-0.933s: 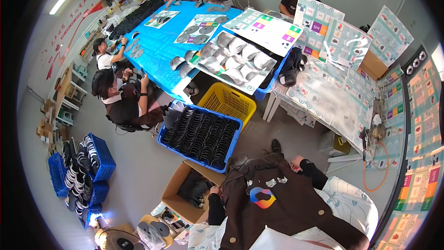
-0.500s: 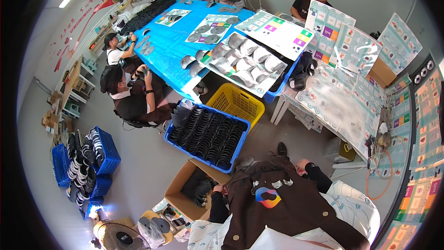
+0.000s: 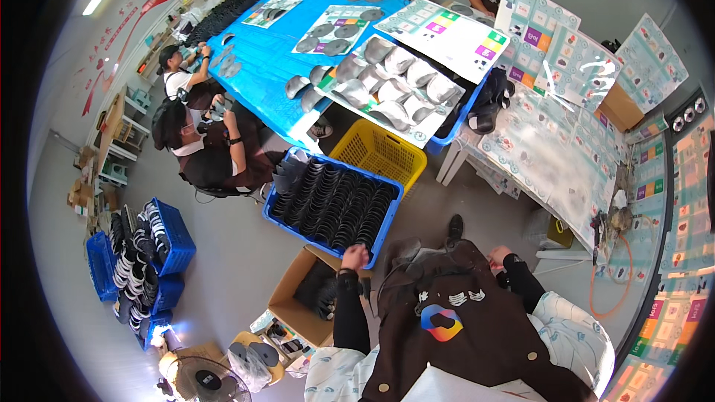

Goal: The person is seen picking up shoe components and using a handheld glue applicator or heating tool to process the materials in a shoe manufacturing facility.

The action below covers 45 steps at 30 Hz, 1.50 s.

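Observation:
My left hand (image 3: 355, 256) is at the near edge of a blue crate (image 3: 298, 233), close to its black pieces. Its fingers look curled in, and what they hold, if anything, is hidden. Rows of curved black pieces, like shoe insoles, fill the crate (image 3: 331, 201). Above the right side of my lap is my right hand (image 3: 498, 255), beside my brown apron (image 3: 477, 320); its fingers are too small and partly hidden to read. Black sleeves cover both forearms. Left of my left forearm stands an open cardboard box (image 3: 287, 301) with dark pieces (image 3: 320, 298) inside.
A yellow crate (image 3: 357, 145) stands behind the blue one. Beyond is a blue-covered table (image 3: 268, 52) with grey pieces and co-workers around it. A sheet-covered bench (image 3: 544, 164) is at right. Stacked blue crates (image 3: 175, 242) and a fan (image 3: 205, 380) are at left.
My left hand has moved up and away from the cardboard box to the blue crate's near edge. My right hand has shifted slightly up and to the right.

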Each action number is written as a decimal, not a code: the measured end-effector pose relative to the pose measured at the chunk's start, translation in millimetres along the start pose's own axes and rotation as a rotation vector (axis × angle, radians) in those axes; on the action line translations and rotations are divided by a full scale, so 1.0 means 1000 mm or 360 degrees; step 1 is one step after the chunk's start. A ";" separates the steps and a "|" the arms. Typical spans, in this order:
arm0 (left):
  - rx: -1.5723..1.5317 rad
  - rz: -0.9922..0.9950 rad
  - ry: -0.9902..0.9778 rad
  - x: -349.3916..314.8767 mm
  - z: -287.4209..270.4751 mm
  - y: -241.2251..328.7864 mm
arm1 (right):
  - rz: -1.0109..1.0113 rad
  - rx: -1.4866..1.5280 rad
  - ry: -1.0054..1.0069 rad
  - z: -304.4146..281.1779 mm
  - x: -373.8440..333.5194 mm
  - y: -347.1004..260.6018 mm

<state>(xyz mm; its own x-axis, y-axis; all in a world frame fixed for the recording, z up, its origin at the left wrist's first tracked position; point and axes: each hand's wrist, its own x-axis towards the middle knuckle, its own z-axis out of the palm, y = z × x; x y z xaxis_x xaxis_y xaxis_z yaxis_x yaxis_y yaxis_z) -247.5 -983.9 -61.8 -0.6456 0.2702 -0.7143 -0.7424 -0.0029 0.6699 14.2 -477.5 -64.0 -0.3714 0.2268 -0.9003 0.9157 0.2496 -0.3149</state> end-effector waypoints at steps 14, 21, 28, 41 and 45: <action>-0.0647 0.0360 -0.0319 0.079 0.305 0.201 | -0.0377 0.0518 0.0357 -0.150 -0.027 -0.032; -0.1016 0.0792 -0.0057 0.128 0.346 0.201 | -0.0468 0.0493 0.0326 -0.212 -0.014 -0.068; -0.0551 0.0807 0.0382 0.128 0.372 0.220 | -0.0686 0.0402 0.0260 -0.261 0.015 -0.098; -0.0671 0.0921 0.0046 0.111 0.338 0.245 | -0.0838 0.0291 0.0204 -0.299 0.029 -0.133; -0.0733 0.0874 0.0112 0.116 0.329 0.253 | -0.0815 0.0283 0.0218 -0.302 0.033 -0.140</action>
<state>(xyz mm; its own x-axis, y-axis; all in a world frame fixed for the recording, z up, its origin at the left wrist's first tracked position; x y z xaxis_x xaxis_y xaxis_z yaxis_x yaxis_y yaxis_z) -450.9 -637.1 91.2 -0.9460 0.0500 -0.3204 -0.2969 -0.5307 0.7938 -172.4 -220.7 40.8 -0.7813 0.2415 -0.5756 0.6204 0.1999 -0.7584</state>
